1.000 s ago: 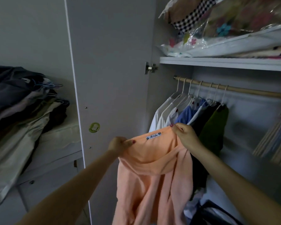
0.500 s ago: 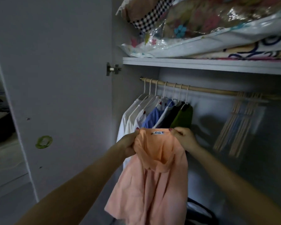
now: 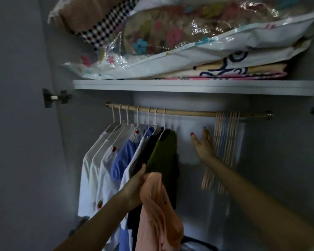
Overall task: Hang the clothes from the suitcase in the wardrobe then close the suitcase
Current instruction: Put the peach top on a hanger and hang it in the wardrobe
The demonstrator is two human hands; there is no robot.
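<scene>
The rail [image 3: 187,112] looks like pale matt wood, with a dull metal cap at its far right end; the empty hangers [image 3: 223,142] look matt and peach-coloured; the peach top [image 3: 158,211] is soft, matt cloth; the bedding bags [image 3: 170,49] on the shelf [image 3: 188,87] are glossy, crinkled clear plastic; the shelf is smooth and painted; the hinge [image 3: 55,97] is dull metal.

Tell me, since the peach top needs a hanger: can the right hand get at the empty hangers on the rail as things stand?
Probably yes. The right hand is open, holds nothing and is just left of the empty hangers, with nothing between them.
</scene>
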